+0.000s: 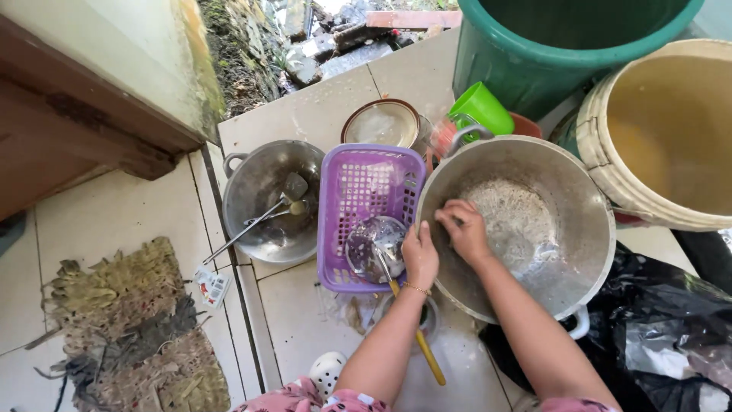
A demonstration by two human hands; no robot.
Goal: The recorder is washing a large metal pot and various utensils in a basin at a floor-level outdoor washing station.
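A big metal pot (587, 229) lies tilted on the tiled floor, its inside streaked with soapy residue. My left hand (420, 255) grips the pot's near-left rim. My right hand (463, 229) is inside the pot, fingers curled and pressed on the inner wall; whether it holds a scrubber I cannot tell. Just left of my left hand a purple plastic basket (339, 221) holds a metal skimmer ladle (375, 248) with a yellow handle.
A metal wok (255, 206) with a spatula sits left of the basket. Behind are a bowl (381, 122), a green cup (482, 107), a green tub (534, 53) and a cream bucket (671, 130). Black plastic bag (671, 320) at right, woven mat (130, 328) at left.
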